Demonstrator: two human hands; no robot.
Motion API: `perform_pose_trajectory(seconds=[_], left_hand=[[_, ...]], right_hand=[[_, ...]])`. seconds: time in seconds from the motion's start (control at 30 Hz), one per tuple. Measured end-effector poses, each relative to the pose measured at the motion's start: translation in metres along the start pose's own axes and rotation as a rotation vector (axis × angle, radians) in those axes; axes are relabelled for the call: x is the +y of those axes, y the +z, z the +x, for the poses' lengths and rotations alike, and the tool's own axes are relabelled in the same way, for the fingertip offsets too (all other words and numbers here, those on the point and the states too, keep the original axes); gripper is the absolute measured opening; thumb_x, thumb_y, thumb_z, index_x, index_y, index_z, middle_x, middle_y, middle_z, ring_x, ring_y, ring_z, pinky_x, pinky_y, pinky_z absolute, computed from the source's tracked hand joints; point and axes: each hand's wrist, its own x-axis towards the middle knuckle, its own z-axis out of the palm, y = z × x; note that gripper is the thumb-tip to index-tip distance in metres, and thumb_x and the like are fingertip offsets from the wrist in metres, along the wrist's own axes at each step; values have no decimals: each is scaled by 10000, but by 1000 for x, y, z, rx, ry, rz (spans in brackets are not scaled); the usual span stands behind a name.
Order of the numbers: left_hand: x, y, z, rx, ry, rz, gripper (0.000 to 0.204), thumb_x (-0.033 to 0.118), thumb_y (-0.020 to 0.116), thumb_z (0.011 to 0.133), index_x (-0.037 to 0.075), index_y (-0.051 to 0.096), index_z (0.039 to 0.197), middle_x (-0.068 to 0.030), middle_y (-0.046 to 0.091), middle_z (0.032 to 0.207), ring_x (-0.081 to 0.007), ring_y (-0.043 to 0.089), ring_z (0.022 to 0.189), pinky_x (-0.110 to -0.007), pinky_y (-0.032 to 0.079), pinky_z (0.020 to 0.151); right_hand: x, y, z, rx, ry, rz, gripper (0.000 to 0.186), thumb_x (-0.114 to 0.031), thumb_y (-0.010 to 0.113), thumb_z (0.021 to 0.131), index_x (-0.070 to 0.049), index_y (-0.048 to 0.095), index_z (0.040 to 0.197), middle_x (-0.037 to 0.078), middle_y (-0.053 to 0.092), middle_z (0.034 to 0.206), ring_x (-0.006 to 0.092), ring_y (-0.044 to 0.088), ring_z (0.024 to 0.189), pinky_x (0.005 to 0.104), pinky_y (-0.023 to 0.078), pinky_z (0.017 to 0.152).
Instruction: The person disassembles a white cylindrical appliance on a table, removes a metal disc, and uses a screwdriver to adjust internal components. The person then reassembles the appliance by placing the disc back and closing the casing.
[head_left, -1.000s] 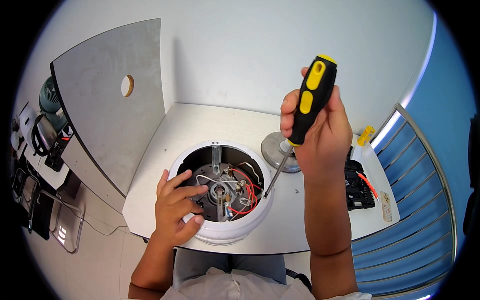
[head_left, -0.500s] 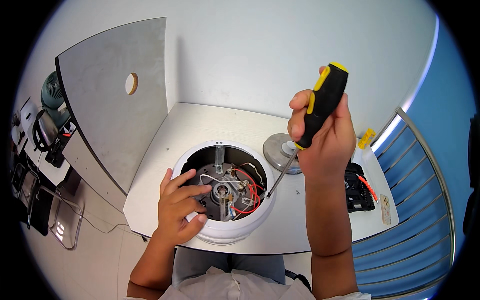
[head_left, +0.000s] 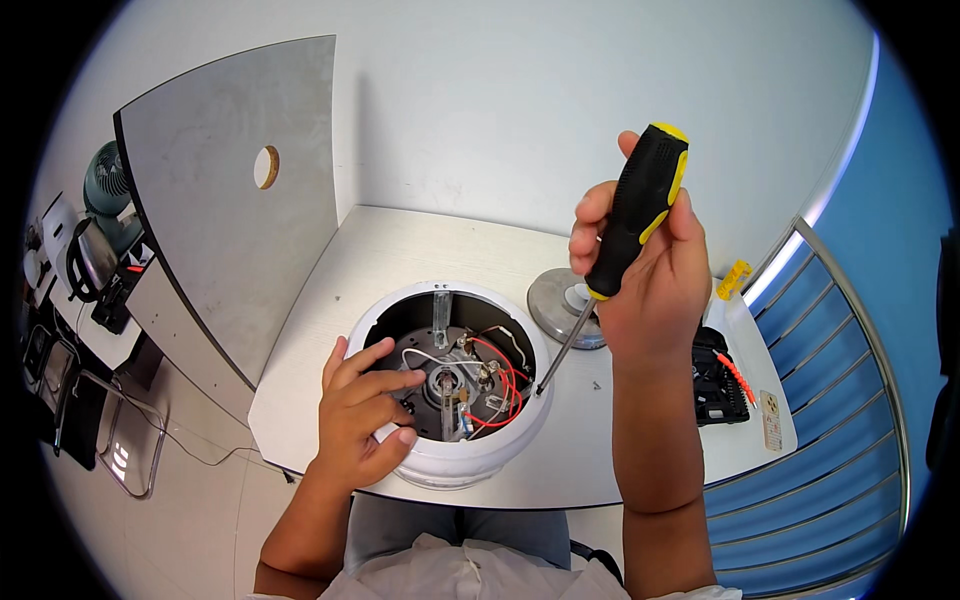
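Observation:
A round white appliance housing [head_left: 470, 462] lies with its opening up, showing a dark inside, a metal bracket and red and white wires [head_left: 486, 345]. My left hand [head_left: 370, 405] rests across its near-left rim, fingers spread over the opening, the thumb lower down by the rim. My right hand [head_left: 655, 265] is closed around the black and yellow handle of a screwdriver [head_left: 637, 205]. The shaft slants down to the left, and its tip meets the housing's right rim. Whether a screw sits under the tip is too small to tell.
Behind the shaft, a grey round metal piece with a white centre [head_left: 552, 300] lies on the white table [head_left: 400, 240]. Farther right are a black tool case [head_left: 715, 400], an orange-red bit [head_left: 735, 375] and a yellow holder [head_left: 733, 280]. A grey panel [head_left: 220, 140] rises at left, a metal railing [head_left: 860, 330] at right.
The screwdriver's handle has turned in my right hand, its yellow strip moving from the left side to the right. The tip stays at the rim. My left hand has hardly moved.

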Motion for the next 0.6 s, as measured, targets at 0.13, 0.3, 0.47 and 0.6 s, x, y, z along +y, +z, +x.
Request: perform_pose_trajectory(seconds=[0.13, 0.3, 0.47, 0.6], left_hand=[[1, -1, 1, 0, 3, 1, 178, 266, 614, 690, 119, 575, 597, -21, 676, 1004, -311, 494, 1198, -524, 130, 1091], [0, 1, 1, -1, 0, 0, 188, 272, 613, 695, 118, 574, 595, -23, 676, 1003, -312, 496, 1195, -522, 132, 1091], [2, 1, 2, 4, -2, -5, 201, 278, 611, 700, 114, 570, 591, -25, 677, 998, -317, 496, 1194, -523, 133, 1093], [1, 0, 1, 11, -11, -4, 203, 276, 608, 701, 112, 567, 589, -26, 678, 993, -320, 496, 1195, -522, 137, 1093]], right_hand=[[1, -6, 2, -135, -89, 151, 561, -471, 237, 984, -13, 388, 1271, 109, 550, 890, 136, 522, 584, 220, 400, 464], [0, 0, -2, -10, -91, -141, 442, -384, 589, 884, -40, 356, 1034, 99, 532, 734, 112, 467, 525, 237, 386, 448], [6, -2, -1, -2, -89, 20, 442, -411, 421, 948, -4, 400, 1118, 119, 544, 768, 131, 508, 587, 250, 424, 511], [0, -3, 1, -35, -16, -27, 504, -428, 267, 984, 11, 423, 1177, 138, 577, 842, 143, 537, 643, 264, 450, 552]])
